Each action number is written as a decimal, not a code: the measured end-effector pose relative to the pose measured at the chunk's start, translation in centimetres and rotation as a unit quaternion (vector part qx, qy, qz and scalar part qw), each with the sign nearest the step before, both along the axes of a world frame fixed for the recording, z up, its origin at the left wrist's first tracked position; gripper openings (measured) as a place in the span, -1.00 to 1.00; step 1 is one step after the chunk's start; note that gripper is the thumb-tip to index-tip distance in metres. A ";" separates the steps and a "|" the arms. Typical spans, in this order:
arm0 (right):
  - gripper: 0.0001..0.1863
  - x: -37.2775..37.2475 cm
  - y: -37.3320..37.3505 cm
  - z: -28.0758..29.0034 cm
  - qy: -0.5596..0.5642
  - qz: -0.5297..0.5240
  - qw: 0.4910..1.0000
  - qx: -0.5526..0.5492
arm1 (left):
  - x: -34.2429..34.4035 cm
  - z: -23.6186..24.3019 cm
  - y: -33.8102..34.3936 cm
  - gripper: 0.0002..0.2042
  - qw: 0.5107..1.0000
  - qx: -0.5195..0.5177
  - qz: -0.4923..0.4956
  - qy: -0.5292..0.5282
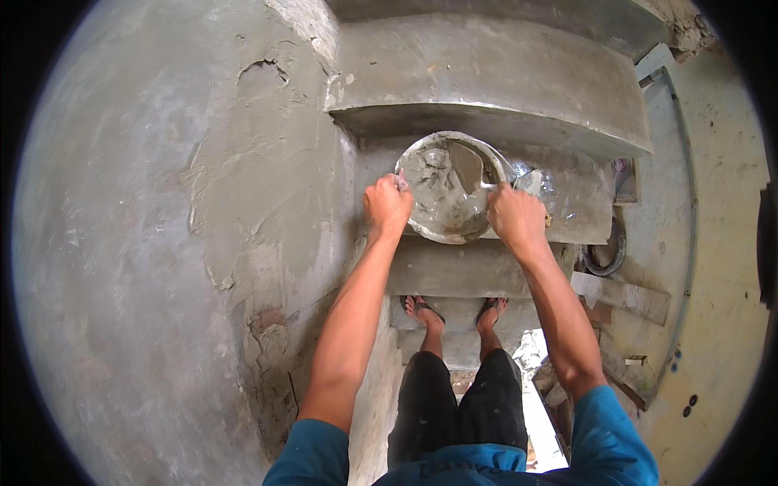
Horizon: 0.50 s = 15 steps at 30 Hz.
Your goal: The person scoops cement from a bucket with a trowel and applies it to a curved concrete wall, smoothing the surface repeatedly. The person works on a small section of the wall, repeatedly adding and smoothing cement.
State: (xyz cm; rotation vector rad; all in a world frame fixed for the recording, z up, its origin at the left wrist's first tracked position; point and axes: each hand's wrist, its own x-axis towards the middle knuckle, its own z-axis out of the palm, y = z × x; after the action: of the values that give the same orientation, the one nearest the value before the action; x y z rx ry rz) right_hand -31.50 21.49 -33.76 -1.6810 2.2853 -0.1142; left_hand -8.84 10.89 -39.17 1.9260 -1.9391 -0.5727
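Observation:
A round bucket [442, 240] of wet grey mortar [433, 190] stands on a concrete step in front of me. My left hand [389, 204] is closed at the bucket's left rim, with a small pinkish bit showing by the fingers. On the other side, my right hand [517, 215] is wrapped round the handle of a trowel. The trowel's blade [466, 166] reaches over the rim into the bucket, against the mortar. Just beyond my right hand, a pale grey lump [530, 181] lies beside the bucket on the wet step.
Concrete steps [486, 69] rise ahead, and my sandalled feet stand on a lower one. Along my left runs a wall [121, 219] with a fresh mortar patch [267, 154]. To the right are a coiled hose [609, 251], a board [624, 296] and a pale yellowish panel [725, 324].

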 end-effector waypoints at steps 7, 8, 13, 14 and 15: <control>-0.71 1.0 -3.1 -1.4 0.037 0.088 0.995 0.015 | -0.6 -0.9 -0.5 -0.79 1.000 -0.016 0.021 0.015; -0.71 1.2 -3.1 -1.6 0.036 0.092 0.995 0.020 | -0.6 -0.9 -0.6 -0.81 1.000 -0.017 0.010 0.015; -0.78 1.8 -2.5 -2.4 0.044 0.116 0.992 0.024 | -0.8 -1.5 -1.0 -0.80 1.000 0.000 -0.005 0.020; -0.75 1.9 -2.2 -2.5 0.028 0.116 0.993 0.022 | -0.6 -1.6 -0.9 -0.80 1.000 0.000 -0.007 0.016; -0.71 1.9 -2.0 -2.6 0.015 0.110 0.993 0.026 | -0.6 -1.6 -1.0 -0.81 1.000 -0.002 -0.013 0.014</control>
State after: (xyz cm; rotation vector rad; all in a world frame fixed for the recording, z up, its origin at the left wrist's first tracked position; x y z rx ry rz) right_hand -29.62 19.52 -36.34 -1.9050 2.0861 0.0196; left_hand -9.45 9.89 -40.81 1.8829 -1.9491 -0.5995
